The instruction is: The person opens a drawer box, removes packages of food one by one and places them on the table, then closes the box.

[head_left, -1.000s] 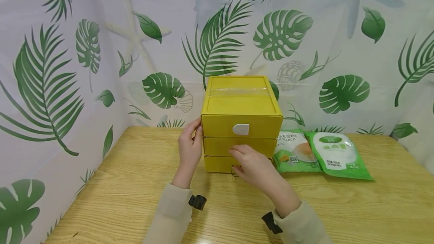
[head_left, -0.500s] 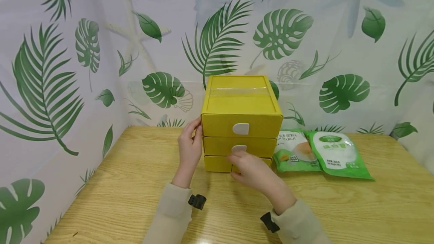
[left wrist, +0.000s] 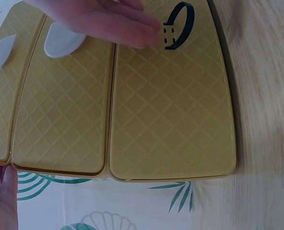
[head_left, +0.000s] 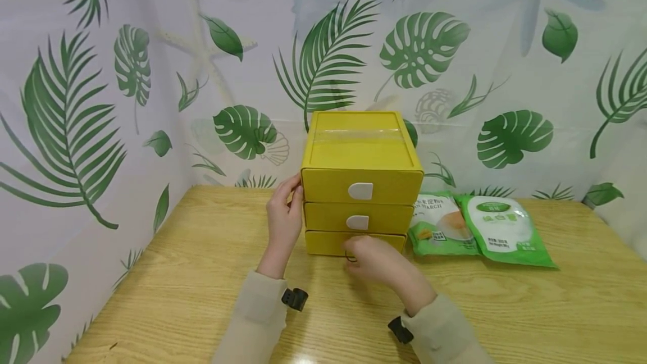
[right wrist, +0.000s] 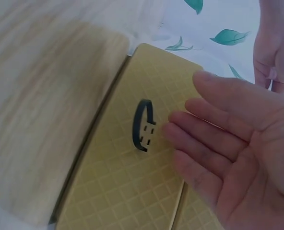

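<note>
A yellow box of three stacked drawers (head_left: 361, 153) stands upright on the table, its drawers pushed in. My left hand (head_left: 285, 215) rests against its left side near the top drawer, fingers along the edge. In front of the bottom drawer (right wrist: 118, 167) is my right hand (head_left: 376, 260), palm turned inward and fingers loosely bent. Its fingertips are beside a thin black loop handle (right wrist: 138, 127) that sticks out of that drawer. The right wrist view shows nothing between the fingers. White tabs mark the top drawer (head_left: 360, 190) and the middle drawer (head_left: 357, 222).
Two green and white plastic bags, a starch bag (head_left: 440, 229) and another bag (head_left: 507, 232), lie to the right of the box. The wooden table (head_left: 202, 274) meets a leaf-print cloth (head_left: 212, 72) behind and at the sides. Clear tape crosses the box top.
My right hand has moved down from the middle drawer's front to the bottom drawer's loop, uncovering the middle white tab. The left hand has stayed at the box's side.
</note>
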Demonstrator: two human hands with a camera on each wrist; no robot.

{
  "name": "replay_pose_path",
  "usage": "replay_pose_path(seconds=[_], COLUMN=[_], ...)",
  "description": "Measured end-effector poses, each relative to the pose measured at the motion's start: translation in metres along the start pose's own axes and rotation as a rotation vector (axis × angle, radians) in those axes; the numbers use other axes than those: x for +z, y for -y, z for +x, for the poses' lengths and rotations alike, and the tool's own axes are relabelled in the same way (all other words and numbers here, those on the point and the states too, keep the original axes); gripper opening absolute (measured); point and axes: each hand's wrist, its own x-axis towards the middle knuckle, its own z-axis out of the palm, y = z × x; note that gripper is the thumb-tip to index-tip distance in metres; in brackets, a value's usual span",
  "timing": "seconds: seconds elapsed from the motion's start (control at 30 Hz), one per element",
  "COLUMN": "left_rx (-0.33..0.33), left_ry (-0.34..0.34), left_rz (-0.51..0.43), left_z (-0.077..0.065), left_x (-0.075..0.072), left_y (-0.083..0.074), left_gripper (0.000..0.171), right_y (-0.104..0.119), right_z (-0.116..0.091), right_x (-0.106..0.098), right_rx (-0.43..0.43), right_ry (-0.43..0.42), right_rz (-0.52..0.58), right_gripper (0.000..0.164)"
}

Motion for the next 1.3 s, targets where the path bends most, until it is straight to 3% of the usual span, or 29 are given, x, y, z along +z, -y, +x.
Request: replay_pose_path(seconds=[0.2,0.4,0.73,0.97,1.3], left_rx=[0.009,-0.003,-0.019,-0.022,-0.037], left_ry=[-0.009,0.011,0.022,0.025,0.028], left_rz=[-0.003,-0.019,-0.04,-0.01,-0.024], left_z=[0.001,0.0,0.002,0.004,0.003], left_x=[0.0,0.001,-0.003,-0.008,-0.009], left_y=[0.0,-0.003,-0.006,-0.035,-0.036], left_gripper=[0.023,0.023,0.023,0.021,0.022], right_y=[0.001,0.002,0.002,-0.001,-0.001], right_z=[0.001,-0.001,-0.002,-0.001,-0.003], right_x=[0.005,0.006,0.009,0.015,0.018], right_rx=[0.037,0.033,-0.023,-0.014,-0.056], right_ry=[0.085,0.141,0.092,0.108,0.109], right_rz=[0.015,0.009,-0.061,-0.117,-0.213], right_gripper=[0.017,0.011,0.024,0.02,0.02])
